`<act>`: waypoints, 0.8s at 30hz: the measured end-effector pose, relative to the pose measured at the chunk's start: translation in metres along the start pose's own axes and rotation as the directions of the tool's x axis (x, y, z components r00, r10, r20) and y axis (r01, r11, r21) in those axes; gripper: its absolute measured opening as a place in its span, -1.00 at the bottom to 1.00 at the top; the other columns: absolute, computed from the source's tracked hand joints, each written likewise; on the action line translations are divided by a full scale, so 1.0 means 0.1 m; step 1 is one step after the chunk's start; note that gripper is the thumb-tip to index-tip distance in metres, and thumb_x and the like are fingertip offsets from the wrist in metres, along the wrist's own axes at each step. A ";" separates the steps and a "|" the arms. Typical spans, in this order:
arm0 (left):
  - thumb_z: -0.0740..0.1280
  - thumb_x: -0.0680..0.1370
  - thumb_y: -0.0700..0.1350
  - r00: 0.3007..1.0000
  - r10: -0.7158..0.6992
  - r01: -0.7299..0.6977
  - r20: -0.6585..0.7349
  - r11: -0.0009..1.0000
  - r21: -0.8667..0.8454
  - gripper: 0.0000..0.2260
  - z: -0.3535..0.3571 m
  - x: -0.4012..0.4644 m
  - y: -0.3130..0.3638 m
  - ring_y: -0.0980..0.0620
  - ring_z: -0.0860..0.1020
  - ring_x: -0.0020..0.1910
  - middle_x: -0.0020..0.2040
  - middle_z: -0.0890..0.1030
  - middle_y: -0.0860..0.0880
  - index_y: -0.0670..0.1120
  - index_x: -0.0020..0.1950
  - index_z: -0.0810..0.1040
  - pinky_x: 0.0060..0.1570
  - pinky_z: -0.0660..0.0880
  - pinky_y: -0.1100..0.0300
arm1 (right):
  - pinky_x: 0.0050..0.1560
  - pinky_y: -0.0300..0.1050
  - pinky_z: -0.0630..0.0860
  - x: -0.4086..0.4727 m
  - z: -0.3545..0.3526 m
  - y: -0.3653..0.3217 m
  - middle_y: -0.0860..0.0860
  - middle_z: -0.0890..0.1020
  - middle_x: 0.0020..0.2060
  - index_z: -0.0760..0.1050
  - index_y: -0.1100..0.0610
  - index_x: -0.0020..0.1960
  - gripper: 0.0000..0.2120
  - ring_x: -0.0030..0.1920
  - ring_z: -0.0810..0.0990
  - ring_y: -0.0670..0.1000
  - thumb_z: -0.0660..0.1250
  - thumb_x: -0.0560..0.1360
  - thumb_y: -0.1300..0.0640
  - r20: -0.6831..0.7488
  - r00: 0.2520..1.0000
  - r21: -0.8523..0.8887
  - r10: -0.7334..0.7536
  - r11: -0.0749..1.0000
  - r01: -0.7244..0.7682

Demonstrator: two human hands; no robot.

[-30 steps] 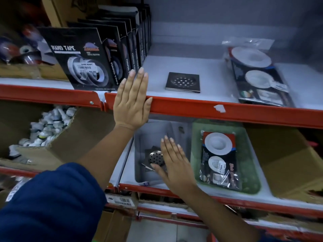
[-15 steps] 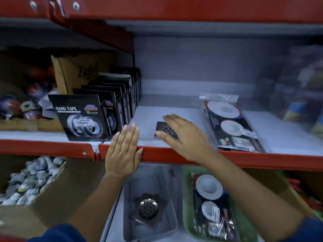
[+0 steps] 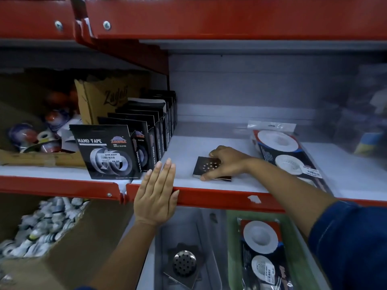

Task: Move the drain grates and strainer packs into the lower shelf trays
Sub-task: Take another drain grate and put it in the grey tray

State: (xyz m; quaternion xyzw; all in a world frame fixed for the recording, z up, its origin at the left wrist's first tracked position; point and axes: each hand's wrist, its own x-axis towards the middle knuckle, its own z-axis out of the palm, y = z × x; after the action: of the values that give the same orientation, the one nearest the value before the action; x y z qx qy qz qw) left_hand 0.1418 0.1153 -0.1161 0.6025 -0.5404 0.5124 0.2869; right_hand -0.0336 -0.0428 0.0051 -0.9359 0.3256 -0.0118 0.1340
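Note:
A square dark drain grate (image 3: 204,166) with small holes lies flat on the upper white shelf. My right hand (image 3: 227,162) rests over its right part, fingers curled at the far edge and thumb on the near edge. My left hand (image 3: 157,193) lies flat and open against the red shelf rail (image 3: 219,196). A strainer pack (image 3: 287,151) lies on the same shelf to the right. Below, a clear tray (image 3: 211,243) holds a domed drain grate (image 3: 183,262), and a green tray (image 3: 232,231) holds another strainer pack (image 3: 261,250).
A row of black Nano Tape boxes (image 3: 111,151) stands left of the grate. A cardboard box of tape rolls (image 3: 31,143) sits far left. A lower cardboard box (image 3: 62,248) holds small white tubes. Blurred goods (image 3: 366,130) fill the far right.
My right hand rose from the clear tray to the upper shelf and closed onto the square grate. The view tilted upward. My left hand stayed on the rail.

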 end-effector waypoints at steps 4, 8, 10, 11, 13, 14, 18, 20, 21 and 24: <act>-0.07 0.62 0.03 1.000 0.002 -0.002 0.006 1.000 0.020 -0.49 0.00 0.00 0.00 0.01 0.08 0.56 0.60 0.03 -0.01 -0.15 0.54 0.15 0.50 0.11 0.05 | -0.05 -0.02 0.52 -0.07 0.00 -0.02 -0.02 0.47 -0.10 0.49 0.03 -0.12 -0.34 -0.08 0.50 -0.01 0.38 0.07 -0.48 -0.117 0.992 -0.019 0.040 0.999 -0.043; -0.08 0.63 0.02 1.000 0.001 -0.002 0.011 0.999 0.033 -0.48 0.00 0.00 0.00 0.01 0.06 0.57 0.56 0.16 -0.05 -0.14 0.56 0.10 0.51 0.09 0.05 | -0.05 -0.07 0.52 -0.29 -0.10 -0.18 -0.03 0.46 -0.04 0.49 0.02 -0.01 -0.29 -0.05 0.48 -0.01 0.38 0.06 -0.46 -0.282 0.959 -0.057 0.011 0.998 -0.028; -0.07 0.63 0.02 1.000 -0.003 0.002 0.003 0.999 0.038 -0.49 0.01 0.01 0.00 0.01 0.06 0.57 0.51 0.24 -0.06 -0.15 0.55 0.13 0.51 0.09 0.05 | -0.10 -0.11 0.46 -0.49 -0.11 -0.32 -0.05 0.45 -0.01 0.48 0.01 0.05 -0.24 -0.02 0.47 -0.03 0.36 0.03 -0.48 -0.390 0.920 -0.066 -0.030 0.998 0.005; -0.07 0.63 0.01 1.000 -0.004 0.004 0.005 0.999 0.038 -0.49 0.01 0.01 0.00 0.01 0.06 0.57 0.50 0.27 -0.08 -0.16 0.54 0.14 0.51 0.09 0.06 | -0.09 -0.11 0.43 -0.62 -0.08 -0.39 -0.06 0.46 0.03 0.48 0.02 0.11 -0.18 0.03 0.46 -0.04 0.34 0.03 -0.49 -0.438 0.897 -0.074 -0.057 0.997 0.027; -0.06 0.63 0.01 1.000 0.000 0.000 0.000 0.999 0.046 -0.50 0.01 0.00 0.00 0.01 0.06 0.56 0.47 0.32 -0.10 -0.17 0.54 0.16 0.53 0.07 0.07 | -0.01 -0.11 0.43 -0.87 0.02 -0.52 -0.07 0.46 0.13 0.44 0.05 0.24 -0.06 0.13 0.43 -0.05 0.31 0.04 -0.51 -0.501 0.858 -0.094 -0.112 0.993 0.075; -0.06 0.63 0.01 1.000 0.006 -0.006 0.002 0.999 0.050 -0.50 0.01 0.01 -0.01 0.01 0.06 0.57 0.47 0.34 -0.11 -0.17 0.54 0.16 0.54 0.05 0.08 | 0.03 -0.12 0.42 -0.99 0.09 -0.58 -0.07 0.46 0.15 0.42 0.07 0.27 -0.04 0.15 0.42 -0.06 0.30 0.05 -0.51 -0.514 0.847 -0.098 -0.135 0.990 0.098; -0.05 0.63 0.01 1.000 0.003 -0.005 0.017 0.997 0.077 -0.50 0.00 -0.01 0.00 -0.01 0.06 0.57 0.44 0.40 -0.13 -0.18 0.52 0.21 0.54 0.03 0.09 | 0.05 -0.20 0.36 -1.34 0.57 -0.70 -0.01 0.48 0.12 0.42 0.14 0.26 -0.03 0.08 0.45 -0.02 0.32 0.06 -0.50 -0.552 0.807 -0.139 -0.209 0.978 0.158; -0.06 0.63 0.01 1.000 -0.006 0.004 0.024 0.997 0.080 -0.51 0.00 0.00 0.01 -0.06 0.15 0.53 0.43 0.41 -0.15 -0.19 0.50 0.23 0.53 0.03 0.09 | 0.10 -0.18 0.37 -1.42 0.89 -0.70 0.02 0.49 0.14 0.42 0.16 0.27 0.00 0.10 0.45 0.00 0.32 0.06 -0.51 -0.532 0.821 -0.135 -0.206 0.978 0.158; -0.06 0.63 0.01 1.000 -0.009 0.008 0.023 0.997 0.080 -0.51 -0.01 0.00 0.01 -0.08 0.20 0.50 0.43 0.41 -0.15 -0.19 0.50 0.24 0.53 0.04 0.08 | 0.13 -0.14 0.40 -1.44 1.07 -0.69 0.04 0.49 0.16 0.42 0.18 0.27 0.01 0.11 0.46 0.02 0.32 0.07 -0.51 -0.509 0.839 -0.118 -0.193 0.981 0.154; -0.07 0.63 0.01 1.000 -0.007 0.006 0.015 0.997 0.077 -0.51 -0.02 0.00 0.02 -0.10 0.27 0.45 0.42 0.43 -0.16 -0.20 0.48 0.26 0.51 0.07 0.07 | 0.19 -0.03 0.45 -1.38 1.62 -0.62 0.06 0.49 0.17 0.41 0.19 0.29 0.02 0.14 0.49 0.09 0.33 0.08 -0.51 -0.388 0.913 -0.050 -0.126 0.992 0.116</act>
State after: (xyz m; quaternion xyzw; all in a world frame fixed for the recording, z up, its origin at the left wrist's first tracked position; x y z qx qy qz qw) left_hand 0.1396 0.1162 -0.1155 0.6186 -0.5206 0.5274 0.2613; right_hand -0.0868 0.1280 -0.1261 -0.9347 0.2873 -0.2021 0.0532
